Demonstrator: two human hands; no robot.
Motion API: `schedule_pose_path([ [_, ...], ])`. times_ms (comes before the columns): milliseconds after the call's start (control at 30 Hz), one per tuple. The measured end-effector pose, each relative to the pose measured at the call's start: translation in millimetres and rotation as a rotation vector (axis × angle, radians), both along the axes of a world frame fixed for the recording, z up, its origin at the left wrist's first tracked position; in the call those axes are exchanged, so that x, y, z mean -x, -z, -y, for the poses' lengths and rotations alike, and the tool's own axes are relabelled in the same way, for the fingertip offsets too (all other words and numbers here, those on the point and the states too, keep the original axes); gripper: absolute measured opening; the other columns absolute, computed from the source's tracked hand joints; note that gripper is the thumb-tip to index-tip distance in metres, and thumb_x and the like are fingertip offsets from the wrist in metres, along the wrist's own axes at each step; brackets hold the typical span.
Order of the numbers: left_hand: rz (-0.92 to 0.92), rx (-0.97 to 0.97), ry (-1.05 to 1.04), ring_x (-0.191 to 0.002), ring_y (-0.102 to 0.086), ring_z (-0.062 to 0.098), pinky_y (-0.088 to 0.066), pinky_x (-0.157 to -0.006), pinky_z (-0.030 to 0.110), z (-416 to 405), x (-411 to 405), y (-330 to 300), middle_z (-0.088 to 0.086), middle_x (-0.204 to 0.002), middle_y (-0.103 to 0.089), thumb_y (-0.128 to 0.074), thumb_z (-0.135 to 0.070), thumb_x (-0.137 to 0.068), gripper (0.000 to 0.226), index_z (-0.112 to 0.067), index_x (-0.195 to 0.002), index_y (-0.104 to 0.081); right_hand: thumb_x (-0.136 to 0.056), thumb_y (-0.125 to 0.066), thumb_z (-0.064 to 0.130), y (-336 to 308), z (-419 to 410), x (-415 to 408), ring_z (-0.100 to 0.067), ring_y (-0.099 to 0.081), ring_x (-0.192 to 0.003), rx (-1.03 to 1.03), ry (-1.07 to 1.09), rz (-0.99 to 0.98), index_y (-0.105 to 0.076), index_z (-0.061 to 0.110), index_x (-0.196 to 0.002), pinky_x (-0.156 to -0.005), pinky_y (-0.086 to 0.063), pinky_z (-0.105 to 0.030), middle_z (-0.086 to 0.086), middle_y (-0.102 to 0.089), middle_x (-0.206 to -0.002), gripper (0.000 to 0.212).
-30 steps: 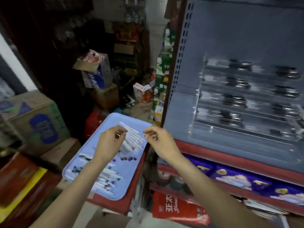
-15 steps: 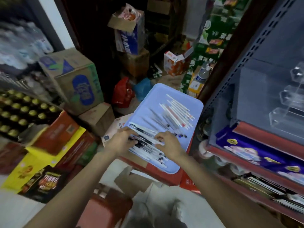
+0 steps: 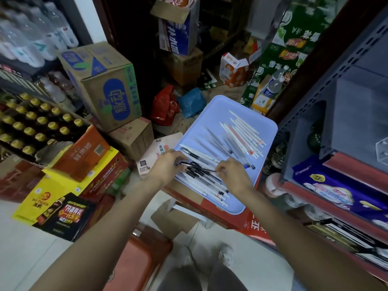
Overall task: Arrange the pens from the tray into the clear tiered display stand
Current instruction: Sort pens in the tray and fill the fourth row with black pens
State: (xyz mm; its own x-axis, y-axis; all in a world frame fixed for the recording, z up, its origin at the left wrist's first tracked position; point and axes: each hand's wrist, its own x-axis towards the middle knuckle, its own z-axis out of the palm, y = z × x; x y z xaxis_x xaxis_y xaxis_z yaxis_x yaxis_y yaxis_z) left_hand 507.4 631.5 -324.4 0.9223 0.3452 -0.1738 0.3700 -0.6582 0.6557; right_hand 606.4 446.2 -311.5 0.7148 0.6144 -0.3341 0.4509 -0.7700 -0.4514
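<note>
**Both hands down in the pile of pens on the tray**

The person bends over a pale blue tray (image 3: 270,127) that rests on a red carton (image 3: 212,208) beside the shelving. Both hands work at the tray's near left corner, where a loose heap of dark-capped pens (image 3: 202,175) lies crosswise. The left hand (image 3: 168,166) sits over the tray's left edge with its fingers curled down, pinching the end of a black pen (image 3: 184,163) out of the heap. The right hand (image 3: 235,175) is just beside it, a little further in, fingers bent onto the pile; it seems to nip the tip of a thin dark pen between thumb and forefinger, though the grip is small and partly hidden.

Toward the far right corner of the tray a second bunch, the white pens (image 3: 243,133), lies fanned in rough parallel, well apart from the hands. Greyish pens lie between the two bunches.

Only a clear corner of the display stand (image 3: 383,150) shows, at the right border, up on the grey shelf (image 3: 357,114) above a red shelf edge. Cardboard boxes (image 3: 105,85) crowd the floor to the left of the tray, with rows of yellow-capped bottles (image 3: 31,122) at far left.
</note>
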Motion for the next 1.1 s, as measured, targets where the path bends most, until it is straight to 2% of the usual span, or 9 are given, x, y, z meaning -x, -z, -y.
schedule_pose_path([
  [100, -0.032, 0.042, -0.075, -0.099, -0.058, 0.025, -0.048, -0.087, 0.035, 5, -8, 1, 0.009, -0.11, -0.059, -0.066, -0.018, -0.086, 0.027, -0.011, -0.111, -0.06, -0.096, -0.054, 0.013, -8, 8, -4, -0.027, -0.06, -0.102, -0.044, 0.07, -0.024, -0.064, 0.007, -0.108, -0.093, -0.046, -0.034, -0.013, -0.058, -0.119, 0.017],
  [200, -0.072, 0.089, -0.198, -0.093, -0.06, 0.025, -0.049, -0.085, 0.04, 15, -21, 0, 0.008, -0.099, -0.062, -0.07, -0.024, -0.083, 0.026, -0.01, -0.1, -0.055, -0.096, -0.054, 0.012, -15, 18, -10, -0.027, -0.058, -0.105, -0.115, 0.186, -0.05, -0.064, 0.005, -0.11, -0.094, -0.044, -0.031, -0.014, -0.064, -0.114, 0.019],
  [367, -0.32, -0.079, -0.119, -0.097, -0.053, 0.023, -0.035, -0.097, 0.044, 25, -38, -1, 0.003, -0.095, -0.062, -0.069, -0.045, -0.079, 0.034, -0.017, -0.088, -0.052, -0.094, -0.056, 0.011, -20, 26, -16, -0.022, -0.052, -0.095, -0.209, 0.303, -0.131, -0.064, 0.004, -0.112, -0.103, -0.04, -0.032, -0.015, -0.062, -0.113, 0.02],
  [567, -0.367, -0.007, -0.137, -0.083, -0.053, 0.02, -0.028, -0.103, 0.052, 27, -46, -2, 0.0, -0.084, -0.062, -0.072, -0.036, -0.08, 0.024, -0.017, -0.076, -0.056, -0.094, -0.057, 0.012, -17, 30, -16, -0.02, -0.05, -0.086, -0.273, 0.308, -0.172, -0.065, 0.006, -0.107, -0.098, -0.045, -0.035, 0.014, -0.05, -0.077, 0.017],
  [667, -0.21, 0.196, -0.163, -0.083, -0.058, 0.017, -0.043, -0.088, 0.04, 21, -45, -1, -0.004, -0.078, -0.064, -0.076, -0.032, -0.075, 0.018, -0.018, -0.075, -0.064, -0.093, -0.057, 0.011, -19, 31, -15, -0.019, -0.05, -0.083, -0.303, 0.322, -0.194, -0.065, 0.006, -0.107, -0.098, -0.046, -0.037, 0.012, -0.05, -0.076, 0.017],
  [733, -0.062, 0.357, -0.145, -0.069, -0.056, 0.009, -0.043, -0.07, 0.027, 19, -44, -11, -0.006, -0.068, -0.058, -0.076, -0.024, -0.077, 0.015, -0.015, -0.076, -0.065, -0.093, -0.058, 0.012, -22, 31, -16, -0.02, -0.051, -0.084, -0.33, 0.32, -0.209, -0.065, 0.006, -0.108, -0.099, -0.045, -0.038, 0.009, -0.051, -0.077, 0.017],
  [833, 0.093, 0.555, -0.149, -0.061, -0.056, -0.001, -0.042, -0.058, 0.008, 23, -44, -39, -0.004, -0.07, -0.061, -0.07, -0.016, -0.081, 0.011, -0.006, -0.084, -0.066, -0.093, -0.058, 0.015, -30, 30, -17, -0.018, -0.053, -0.091, -0.358, 0.3, -0.219, -0.064, 0.009, -0.11, -0.097, -0.046, -0.035, 0.001, -0.058, -0.094, 0.018],
  [967, 0.221, 0.716, -0.292, -0.055, -0.059, -0.002, -0.043, -0.051, 0.007, 32, -60, -68, 0.0, -0.075, -0.06, -0.066, -0.015, -0.086, 0.011, -0.005, -0.09, -0.063, -0.092, -0.06, 0.017, -48, 34, -20, -0.013, -0.058, -0.089, -0.465, 0.279, -0.206, -0.064, 0.013, -0.106, -0.091, -0.045, -0.027, 0.002, -0.062, -0.093, 0.015],
  [1100, 0.338, 0.773, -0.334, -0.053, -0.057, -0.002, -0.043, -0.053, 0.011, 54, -89, -100, 0.0, -0.07, -0.058, -0.065, -0.015, -0.086, 0.01, -0.014, -0.077, -0.062, -0.091, -0.061, 0.012, -76, 51, -27, -0.016, -0.063, -0.091, -0.616, 0.351, -0.212, -0.063, 0.009, -0.101, -0.088, -0.046, -0.026, -0.001, -0.063, -0.081, 0.011],
])
